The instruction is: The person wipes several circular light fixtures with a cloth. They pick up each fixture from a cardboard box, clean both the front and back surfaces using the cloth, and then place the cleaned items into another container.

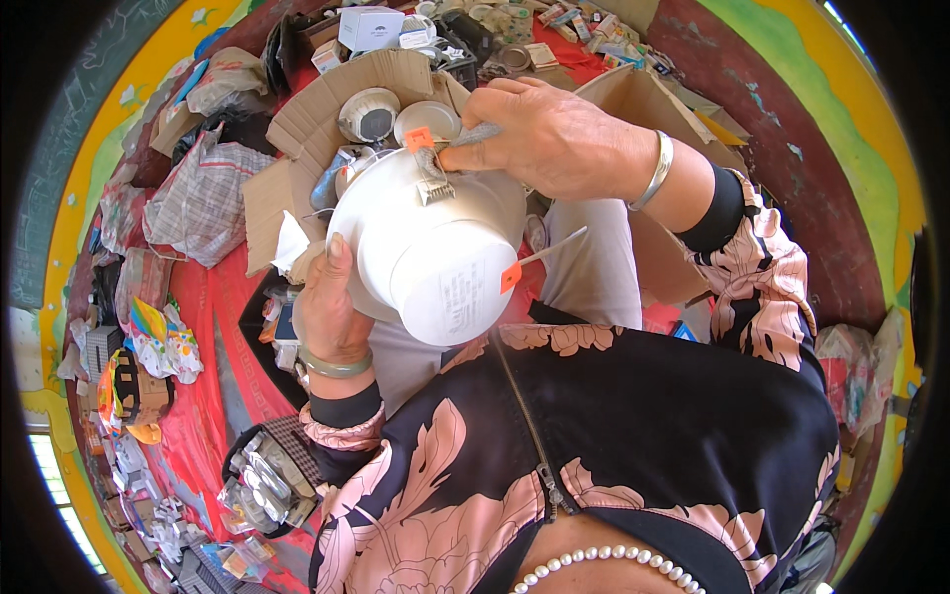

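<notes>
1. The white lamp [421, 252] is up over the lap, between the two hands, with its small round end toward the body.
2. The left hand [334, 302] grips the left side of the lamp — thumb on top, the other fingers mostly hidden.
3. The right hand [549, 139] pinches a grey strip [482, 133] between thumb and finger, at the far side of the lamp. A metal clip [435, 191] and an orange sticker [420, 138] are right by it.
4. Done so far: the lamp is up in the air and one strip is in the fingers.
5. Not done: the lamp is not set down, so I think this is the middle of the job. I can't tell if the strip is being pulled or pushed.
6. A thin rod [554, 245] pokes out to the right of the lamp — no hand is on it.
7. Just past the lamp, a cardboard box [309, 111] holds more round white things [368, 115], with no hand on them.
</notes>
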`<state>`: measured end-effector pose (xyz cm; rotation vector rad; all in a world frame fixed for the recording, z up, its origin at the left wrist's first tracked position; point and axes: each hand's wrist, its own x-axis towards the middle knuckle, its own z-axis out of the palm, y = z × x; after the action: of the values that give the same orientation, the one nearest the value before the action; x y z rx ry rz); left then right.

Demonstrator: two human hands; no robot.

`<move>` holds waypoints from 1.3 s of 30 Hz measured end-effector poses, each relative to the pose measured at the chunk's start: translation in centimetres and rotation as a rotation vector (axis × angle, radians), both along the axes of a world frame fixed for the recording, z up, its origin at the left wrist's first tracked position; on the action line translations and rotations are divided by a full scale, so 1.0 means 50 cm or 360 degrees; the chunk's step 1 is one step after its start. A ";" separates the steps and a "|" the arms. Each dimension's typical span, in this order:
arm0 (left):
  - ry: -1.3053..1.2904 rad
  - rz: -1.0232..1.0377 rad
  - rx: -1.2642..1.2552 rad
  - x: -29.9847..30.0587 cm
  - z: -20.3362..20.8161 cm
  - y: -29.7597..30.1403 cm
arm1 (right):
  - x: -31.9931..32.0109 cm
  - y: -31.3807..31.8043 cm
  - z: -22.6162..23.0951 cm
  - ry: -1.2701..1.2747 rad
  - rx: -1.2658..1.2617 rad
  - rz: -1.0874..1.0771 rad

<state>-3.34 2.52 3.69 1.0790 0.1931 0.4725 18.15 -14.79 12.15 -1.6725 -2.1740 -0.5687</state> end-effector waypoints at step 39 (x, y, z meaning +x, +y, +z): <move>-0.0213 0.1327 0.2287 0.051 -0.013 -0.059 | -0.179 0.070 0.005 0.3782 0.0138 0.0308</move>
<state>-0.81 -0.44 3.03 2.3566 0.1668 1.5586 9.19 -11.30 12.39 -0.7255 -0.3490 0.9799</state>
